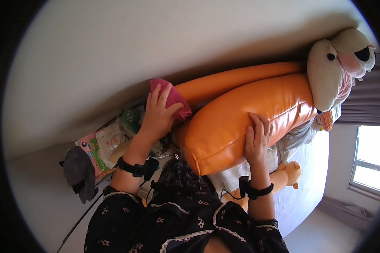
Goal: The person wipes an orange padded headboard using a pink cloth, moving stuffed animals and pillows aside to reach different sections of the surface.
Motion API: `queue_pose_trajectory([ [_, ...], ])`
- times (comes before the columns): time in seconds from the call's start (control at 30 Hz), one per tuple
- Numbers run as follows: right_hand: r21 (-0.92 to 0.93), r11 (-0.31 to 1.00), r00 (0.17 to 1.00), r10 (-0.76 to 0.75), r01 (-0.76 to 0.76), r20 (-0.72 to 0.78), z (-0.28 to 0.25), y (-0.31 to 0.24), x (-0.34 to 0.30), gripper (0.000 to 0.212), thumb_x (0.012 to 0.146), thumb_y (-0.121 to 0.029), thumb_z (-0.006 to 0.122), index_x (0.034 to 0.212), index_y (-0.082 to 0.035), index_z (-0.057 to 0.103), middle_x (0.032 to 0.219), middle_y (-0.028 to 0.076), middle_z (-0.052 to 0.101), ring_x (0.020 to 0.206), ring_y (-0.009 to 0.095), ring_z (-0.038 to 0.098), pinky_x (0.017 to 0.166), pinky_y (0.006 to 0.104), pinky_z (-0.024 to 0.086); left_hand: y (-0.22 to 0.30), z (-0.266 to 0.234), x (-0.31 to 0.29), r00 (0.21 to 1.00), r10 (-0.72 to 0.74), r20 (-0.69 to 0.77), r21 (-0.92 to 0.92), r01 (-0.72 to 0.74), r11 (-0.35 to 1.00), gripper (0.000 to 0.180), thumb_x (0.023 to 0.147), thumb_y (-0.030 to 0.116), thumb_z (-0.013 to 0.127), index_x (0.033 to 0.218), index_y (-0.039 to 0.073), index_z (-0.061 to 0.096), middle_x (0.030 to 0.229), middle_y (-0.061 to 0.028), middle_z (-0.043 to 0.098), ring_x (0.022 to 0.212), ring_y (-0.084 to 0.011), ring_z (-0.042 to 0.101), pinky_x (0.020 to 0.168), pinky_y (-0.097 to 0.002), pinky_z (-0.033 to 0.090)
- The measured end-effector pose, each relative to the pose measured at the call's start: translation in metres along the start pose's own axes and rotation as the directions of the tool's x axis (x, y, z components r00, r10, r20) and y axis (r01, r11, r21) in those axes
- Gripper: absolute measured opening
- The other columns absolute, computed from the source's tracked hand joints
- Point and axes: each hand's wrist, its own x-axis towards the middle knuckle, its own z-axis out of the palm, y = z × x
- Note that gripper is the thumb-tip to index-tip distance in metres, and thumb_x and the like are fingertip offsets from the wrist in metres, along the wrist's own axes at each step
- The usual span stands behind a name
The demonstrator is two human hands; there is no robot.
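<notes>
The black flowered shirt [181, 221] sits closest to my camera, and past it both forearms reach up to an orange cushion [223, 122]. I have the left hand [157, 114] closed on a pink cloth [175, 98], thumb and fingers bent over it, right at the near-left end of the orange roll [245, 80] that lies behind the cushion, close to the wall [156, 42]. The right hand [258, 141] rests on the cushion's front side, fingers slightly apart and gripping nothing. What matters to me is the long axis: cushion and roll both run from lower left to upper right, ending at the plush toy [325, 78]. So the roll stretches away rightward from the cloth, the left hand is nearer its start, and the cushion's bulk lies between my two hands.
</notes>
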Motion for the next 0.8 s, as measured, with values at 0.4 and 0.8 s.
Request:
queue_pose_trajectory([
  [0.4, 0.027, 0.999, 0.994, 0.027, -0.024, -0.103, 0.000, 0.003, 0.000, 0.032, 0.079, -0.014, 0.058, 0.111, -0.008, 0.060, 0.111, 0.009, 0.054, 0.106, 0.029, 0.048, 0.093, 0.0397, 0.034, -0.008, 0.014, 0.065, 0.927, 0.240, 0.287, 0.009, -0.253, 0.967, 0.032, 0.072, 0.004, 0.058, 0.102, 0.015, 0.060, 0.136, -0.0153, 0.040, 0.120, -0.0411, 0.039, 0.098, -0.0467, 0.038],
  [0.8, 0.113, 0.994, 0.992, 0.019, -0.005, -0.122, -0.005, 0.014, -0.004, 0.037, 0.076, -0.017, 0.063, 0.112, -0.009, 0.059, 0.111, 0.004, 0.053, 0.105, 0.024, 0.049, 0.090, 0.0362, 0.037, 0.069, 0.080, 0.202, 0.673, 0.071, 0.736, 0.036, -0.143, 0.989, 0.038, 0.083, 0.006, 0.049, 0.119, 0.017, 0.045, 0.139, -0.0191, 0.031, 0.119, -0.0451, 0.038, 0.099, -0.0467, 0.038],
])
